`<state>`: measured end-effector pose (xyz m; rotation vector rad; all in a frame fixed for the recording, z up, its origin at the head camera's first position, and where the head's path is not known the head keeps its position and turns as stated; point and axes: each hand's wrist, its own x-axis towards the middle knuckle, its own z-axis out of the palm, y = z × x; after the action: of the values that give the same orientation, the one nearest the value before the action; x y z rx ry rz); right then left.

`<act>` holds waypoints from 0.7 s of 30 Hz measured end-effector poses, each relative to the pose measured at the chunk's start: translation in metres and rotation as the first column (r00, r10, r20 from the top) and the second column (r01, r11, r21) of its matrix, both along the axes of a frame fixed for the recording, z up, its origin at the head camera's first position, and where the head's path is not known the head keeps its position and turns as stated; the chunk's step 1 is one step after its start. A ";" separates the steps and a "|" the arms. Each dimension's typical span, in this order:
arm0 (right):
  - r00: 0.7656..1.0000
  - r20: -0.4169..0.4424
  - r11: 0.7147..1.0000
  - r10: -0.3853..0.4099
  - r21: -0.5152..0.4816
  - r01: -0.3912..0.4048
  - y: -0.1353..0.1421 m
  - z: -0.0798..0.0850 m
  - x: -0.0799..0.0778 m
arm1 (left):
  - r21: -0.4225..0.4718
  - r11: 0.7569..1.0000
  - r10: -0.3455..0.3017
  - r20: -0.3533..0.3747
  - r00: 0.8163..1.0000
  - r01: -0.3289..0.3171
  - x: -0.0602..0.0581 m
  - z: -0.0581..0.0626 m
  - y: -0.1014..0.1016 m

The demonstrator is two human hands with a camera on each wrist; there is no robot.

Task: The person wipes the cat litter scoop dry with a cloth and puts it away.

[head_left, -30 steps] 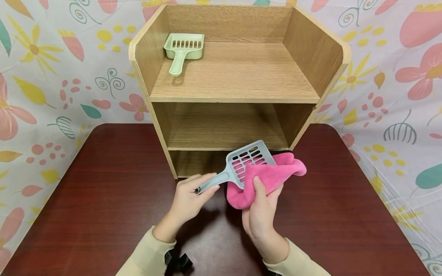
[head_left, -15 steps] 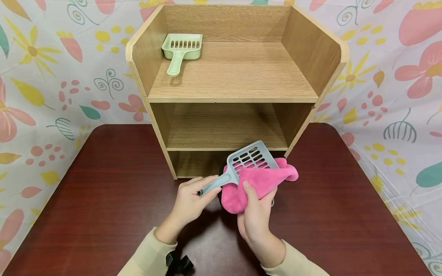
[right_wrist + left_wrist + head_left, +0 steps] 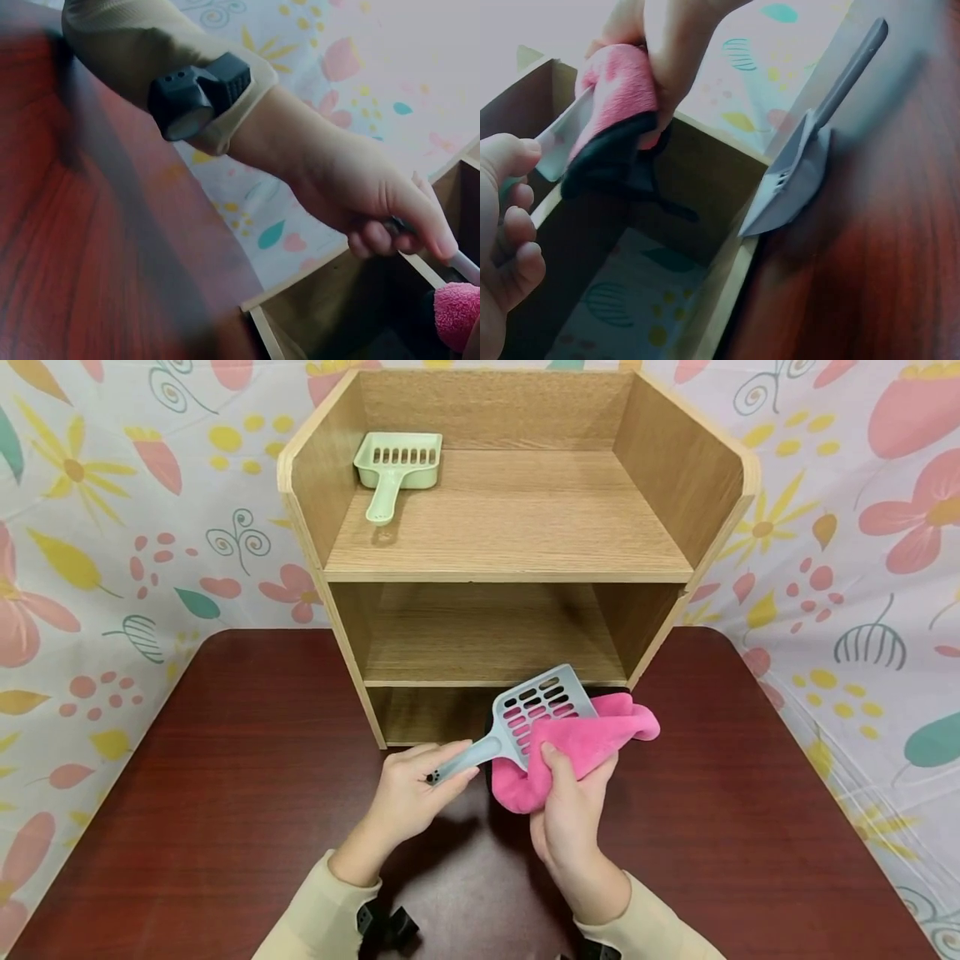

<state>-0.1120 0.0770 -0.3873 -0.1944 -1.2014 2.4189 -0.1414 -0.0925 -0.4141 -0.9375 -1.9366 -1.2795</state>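
Observation:
My left hand (image 3: 412, 793) pinches the end of the handle of a pale blue-grey litter scoop (image 3: 489, 746). Its slotted head points up to the right, in front of the shelf. A pink plush cloth (image 3: 581, 745) is folded over the head's lower right part, hiding some slots. My right hand (image 3: 572, 822) grips this cloth from below, thumb on top and the other fingers mostly hidden behind it. In the left wrist view the cloth shows a black edge (image 3: 604, 146), and part of the scoop (image 3: 564, 139) shows between the hands.
A wooden shelf unit (image 3: 510, 575) stands on the dark red table (image 3: 247, 793). A light green litter scoop with its tray (image 3: 386, 493) sits top left on it. Another grey scoop (image 3: 791, 191) leans by the shelf's base in the left wrist view. Patterned fabric (image 3: 847, 635) hangs around.
The right hand and the pink cloth shift left and down a little, then back right along the scoop's head. The left hand and the scoop stay nearly in place.

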 end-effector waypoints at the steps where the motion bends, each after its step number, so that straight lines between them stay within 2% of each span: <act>1: 1.000 0.000 1.000 0.001 0.003 -0.001 0.002 0.000 -0.001 | -0.009 1.000 0.002 -0.002 1.000 -0.002 0.000 0.001 -0.002; 5: 0.999 0.017 0.999 0.034 0.019 -0.034 0.010 0.005 -0.003 | -0.037 0.999 -0.005 0.047 0.999 0.007 -0.001 0.006 -0.011; 9: 0.987 0.049 0.987 0.153 0.034 -0.155 0.021 0.010 -0.004 | -0.045 0.998 -0.022 0.180 0.983 0.031 0.000 0.013 -0.023; 12: 0.958 0.052 0.959 0.281 0.030 -0.282 0.026 0.014 -0.004 | -0.047 0.998 -0.033 0.260 0.965 0.047 0.001 0.018 -0.030; 15: 0.924 0.030 0.925 0.380 0.009 -0.380 0.030 0.016 -0.003 | -0.043 0.997 -0.041 0.310 0.950 0.057 0.002 0.021 -0.033; 21: 0.876 -0.016 0.876 0.482 -0.032 -0.482 0.031 0.014 -0.002 | -0.016 0.997 -0.062 0.381 0.923 0.073 0.003 0.023 -0.033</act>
<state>-0.1144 0.1080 -0.3733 0.1251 -1.3295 2.8614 -0.1388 -0.1254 -0.3911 -0.8212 -2.2378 -1.5696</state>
